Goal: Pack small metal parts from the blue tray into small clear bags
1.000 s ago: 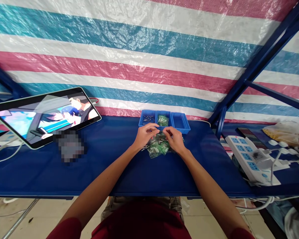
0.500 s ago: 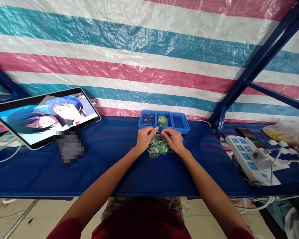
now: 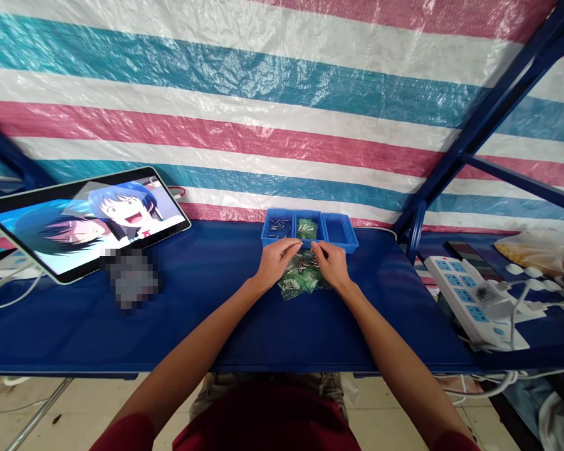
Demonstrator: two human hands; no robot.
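Note:
My left hand [image 3: 275, 262] and my right hand [image 3: 329, 263] meet over a heap of small green plastic bags [image 3: 301, 280] on the blue table [image 3: 216, 313]. Both hands have their fingers pinched together, fingertips almost touching each other above the heap. What they pinch is too small to name. Just behind the hands stands a blue three-part tray [image 3: 309, 230]: small metal pins lie in its left part [image 3: 277, 227], green bags in the middle part [image 3: 306, 227], and the right part [image 3: 339, 232] looks bare.
A tablet [image 3: 82, 216] playing a cartoon leans at the left, with a blurred dark object [image 3: 130, 275] in front of it. A white power strip [image 3: 472, 300] with cables lies at the right. A striped tarpaulin [image 3: 263, 113] hangs behind the table, beside a blue metal frame [image 3: 455, 163].
My two hands have drawn a little closer together over the heap. The picture on the tablet has changed. The camera has tilted slightly.

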